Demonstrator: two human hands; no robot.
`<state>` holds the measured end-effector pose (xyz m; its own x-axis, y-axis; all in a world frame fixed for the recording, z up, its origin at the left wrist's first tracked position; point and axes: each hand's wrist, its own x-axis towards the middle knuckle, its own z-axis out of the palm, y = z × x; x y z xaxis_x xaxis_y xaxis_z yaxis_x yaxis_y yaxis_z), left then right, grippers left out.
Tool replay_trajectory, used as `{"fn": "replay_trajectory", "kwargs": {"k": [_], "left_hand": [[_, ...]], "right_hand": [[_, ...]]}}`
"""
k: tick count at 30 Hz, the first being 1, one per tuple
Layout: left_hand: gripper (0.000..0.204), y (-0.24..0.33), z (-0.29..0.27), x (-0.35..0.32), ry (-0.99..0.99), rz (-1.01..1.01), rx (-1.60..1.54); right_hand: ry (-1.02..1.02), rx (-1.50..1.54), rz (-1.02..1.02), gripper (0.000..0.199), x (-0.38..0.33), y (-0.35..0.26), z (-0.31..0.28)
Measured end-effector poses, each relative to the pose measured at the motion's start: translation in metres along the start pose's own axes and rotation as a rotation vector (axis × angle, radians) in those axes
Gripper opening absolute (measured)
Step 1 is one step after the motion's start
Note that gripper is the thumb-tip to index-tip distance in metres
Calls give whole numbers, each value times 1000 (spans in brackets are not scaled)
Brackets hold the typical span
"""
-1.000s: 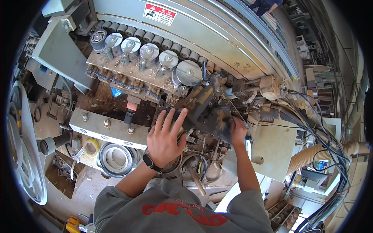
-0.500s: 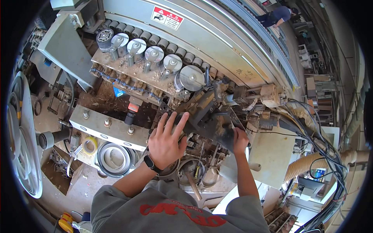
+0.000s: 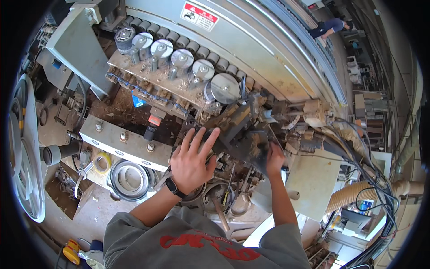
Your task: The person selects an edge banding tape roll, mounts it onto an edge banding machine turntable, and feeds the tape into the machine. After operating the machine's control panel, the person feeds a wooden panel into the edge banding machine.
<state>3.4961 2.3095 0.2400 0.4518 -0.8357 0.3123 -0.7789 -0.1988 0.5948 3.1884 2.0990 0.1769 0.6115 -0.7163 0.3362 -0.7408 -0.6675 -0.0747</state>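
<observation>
1. The left hand (image 3: pixel 193 159) lies flat on the dark block (image 3: pixel 239 134) in the middle of the machine, fingers spread wide.
2. The right hand (image 3: pixel 274 158) is at the block's right end. I cannot tell if it grips anything.
3. The block sits just below the row of round rollers (image 3: pixel 179 58), with sawdust all around.
4. It looks like the person is working on the block, pushing or steadying it.
5. Next, both hands may need a firm hold so it does not slip.
</observation>
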Motion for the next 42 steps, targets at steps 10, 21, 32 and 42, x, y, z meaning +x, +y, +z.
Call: {"fn": "replay_trajectory", "kwargs": {"k": [10,21,32,42], "left_hand": [[79,-1,-2,3,23,0,9],[77,-1,-1,-5,14,-2,-23],[77,-2,2,0,22,-25,1],[75,-3,4,-11,83,18,-18]], "right_hand": [[32,-2,12,30,-12,11,-5],[36,-22,23,14,-23,5,-18],[50,32,49,12,-15,5,-16],[47,-24,6,13,-27,19,-12]]}}
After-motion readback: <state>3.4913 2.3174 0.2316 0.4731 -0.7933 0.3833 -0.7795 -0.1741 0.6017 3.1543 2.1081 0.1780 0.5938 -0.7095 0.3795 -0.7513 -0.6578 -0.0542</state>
